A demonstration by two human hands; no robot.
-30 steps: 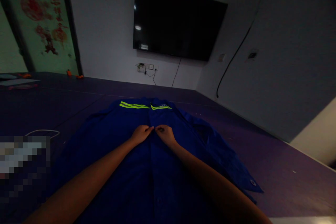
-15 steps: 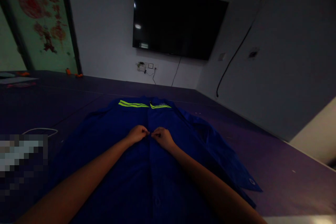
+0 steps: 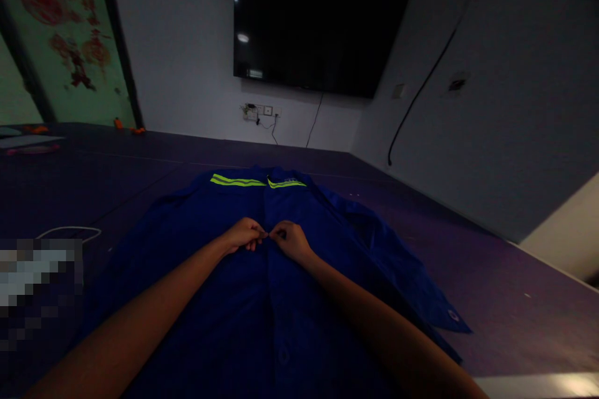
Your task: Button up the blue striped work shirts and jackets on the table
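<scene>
A dark blue work jacket [image 3: 206, 218] with yellow-green reflective strips [image 3: 238, 181] across the chest lies spread out, its collar away from me. At its front placket, my left hand [image 3: 246, 234] and my right hand [image 3: 291, 240] meet almost fingertip to fingertip. Both pinch the jacket's front edge; whatever small part sits between the fingertips is hidden. Lower on the placket a button [image 3: 283, 354] shows faintly. One sleeve stretches to the right, with a button on its cuff [image 3: 453, 316].
The jacket rests on a purple surface [image 3: 486, 262]. To the left lie a white cord [image 3: 70, 228] and a pixelated patch. Small orange objects [image 3: 137, 131] sit near the door. A large television [image 3: 318, 25] hangs on the wall above sockets [image 3: 262, 111].
My hands stay at the same spot on the placket, with small finger shifts; the left fingers have curled lower. The whole view has tilted slightly, so the wall appears higher.
</scene>
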